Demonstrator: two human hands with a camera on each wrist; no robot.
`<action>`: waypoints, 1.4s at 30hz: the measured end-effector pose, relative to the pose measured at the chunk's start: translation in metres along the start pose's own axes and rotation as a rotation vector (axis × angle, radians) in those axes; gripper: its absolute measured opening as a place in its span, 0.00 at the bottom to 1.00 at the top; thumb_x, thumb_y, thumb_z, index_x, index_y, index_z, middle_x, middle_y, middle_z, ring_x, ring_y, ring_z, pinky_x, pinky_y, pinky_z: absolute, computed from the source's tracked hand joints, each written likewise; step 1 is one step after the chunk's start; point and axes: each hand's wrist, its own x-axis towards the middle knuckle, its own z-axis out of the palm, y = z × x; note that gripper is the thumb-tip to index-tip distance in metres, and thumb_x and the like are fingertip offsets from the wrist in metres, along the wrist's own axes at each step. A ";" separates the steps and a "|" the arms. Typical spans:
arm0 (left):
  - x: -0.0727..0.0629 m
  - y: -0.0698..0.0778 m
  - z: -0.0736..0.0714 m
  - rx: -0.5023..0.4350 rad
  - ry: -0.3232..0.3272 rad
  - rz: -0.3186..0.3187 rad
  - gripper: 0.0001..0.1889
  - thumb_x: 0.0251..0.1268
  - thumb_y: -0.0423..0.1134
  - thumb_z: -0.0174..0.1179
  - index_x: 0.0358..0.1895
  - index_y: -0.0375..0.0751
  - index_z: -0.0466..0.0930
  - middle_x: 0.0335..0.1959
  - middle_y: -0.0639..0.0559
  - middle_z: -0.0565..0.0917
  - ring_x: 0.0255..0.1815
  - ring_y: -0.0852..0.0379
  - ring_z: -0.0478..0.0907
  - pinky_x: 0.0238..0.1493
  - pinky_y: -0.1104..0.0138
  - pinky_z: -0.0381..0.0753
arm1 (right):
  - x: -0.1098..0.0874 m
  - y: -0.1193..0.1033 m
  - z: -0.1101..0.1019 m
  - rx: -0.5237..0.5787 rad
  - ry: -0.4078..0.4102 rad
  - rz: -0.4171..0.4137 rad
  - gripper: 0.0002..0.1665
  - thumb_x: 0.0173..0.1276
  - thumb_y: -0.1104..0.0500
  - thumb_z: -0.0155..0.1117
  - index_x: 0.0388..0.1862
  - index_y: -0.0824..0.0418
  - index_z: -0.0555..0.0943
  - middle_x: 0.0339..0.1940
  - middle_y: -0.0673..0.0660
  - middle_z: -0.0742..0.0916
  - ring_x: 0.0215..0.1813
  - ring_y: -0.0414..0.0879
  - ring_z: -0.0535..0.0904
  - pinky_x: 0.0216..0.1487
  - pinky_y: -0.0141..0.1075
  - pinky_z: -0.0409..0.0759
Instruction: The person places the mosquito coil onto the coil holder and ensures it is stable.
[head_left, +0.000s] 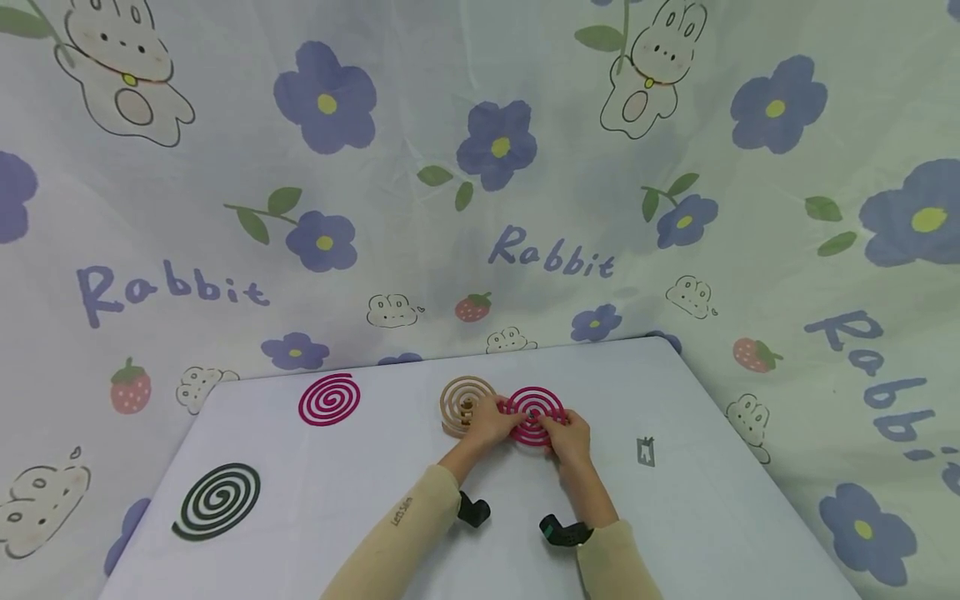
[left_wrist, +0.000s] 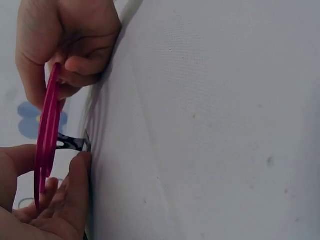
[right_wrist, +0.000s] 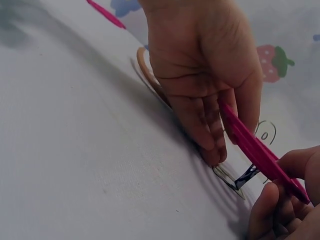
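Note:
Both hands are at a pink spiral coil, like a mosquito coil, raised above the white table. My left hand pinches its left rim, thumb above and other fingers beneath; my right hand pinches the right side the same way. Beneath the coil's middle, a thin metal stand shows in the left wrist view; the right wrist view has the stand too, its flat base close to the tabletop. Beside the left hand lies a tan coil with brown bits at its centre, partly covered by that hand.
Another pink coil lies at the table's back left, and a dark green coil nearer the front left. A small flat metal stand lies right of the hands. A patterned curtain surrounds the white table.

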 end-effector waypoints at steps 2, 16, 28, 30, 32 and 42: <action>-0.001 0.000 0.001 -0.010 -0.002 -0.006 0.18 0.59 0.39 0.69 0.45 0.30 0.78 0.34 0.46 0.80 0.30 0.59 0.74 0.27 0.70 0.75 | 0.000 0.000 -0.001 -0.003 -0.001 0.001 0.21 0.63 0.60 0.69 0.51 0.68 0.76 0.42 0.64 0.83 0.17 0.40 0.71 0.16 0.28 0.72; -0.004 -0.001 0.011 -0.093 0.049 -0.017 0.20 0.57 0.38 0.70 0.47 0.28 0.77 0.39 0.44 0.81 0.33 0.58 0.75 0.30 0.69 0.77 | 0.007 0.003 -0.010 -0.059 -0.045 -0.025 0.21 0.66 0.55 0.67 0.53 0.63 0.76 0.42 0.60 0.83 0.20 0.40 0.71 0.17 0.29 0.72; -0.002 -0.009 0.023 -0.388 0.100 -0.090 0.21 0.57 0.36 0.69 0.52 0.31 0.76 0.42 0.43 0.82 0.36 0.58 0.79 0.31 0.69 0.80 | 0.012 -0.001 -0.010 -0.124 -0.101 -0.081 0.22 0.67 0.56 0.64 0.56 0.65 0.75 0.44 0.62 0.83 0.24 0.44 0.74 0.20 0.31 0.73; -0.002 -0.010 0.023 -0.392 0.104 -0.087 0.20 0.57 0.36 0.69 0.51 0.31 0.76 0.43 0.43 0.82 0.38 0.57 0.79 0.33 0.69 0.80 | 0.012 -0.001 -0.009 -0.132 -0.097 -0.086 0.23 0.67 0.56 0.65 0.57 0.65 0.75 0.46 0.62 0.83 0.30 0.45 0.76 0.23 0.31 0.75; -0.002 -0.011 0.024 -0.392 0.108 -0.094 0.20 0.57 0.36 0.69 0.51 0.32 0.76 0.43 0.43 0.82 0.39 0.57 0.79 0.36 0.69 0.79 | 0.012 -0.001 -0.009 -0.142 -0.095 -0.092 0.23 0.66 0.57 0.65 0.57 0.64 0.74 0.50 0.62 0.82 0.38 0.48 0.78 0.29 0.32 0.77; 0.000 -0.015 0.024 -0.427 0.065 -0.123 0.21 0.57 0.37 0.69 0.52 0.32 0.76 0.43 0.45 0.81 0.36 0.59 0.78 0.34 0.70 0.78 | 0.009 0.000 -0.008 -0.104 -0.100 -0.089 0.25 0.66 0.56 0.66 0.58 0.65 0.74 0.52 0.63 0.82 0.42 0.49 0.76 0.29 0.32 0.75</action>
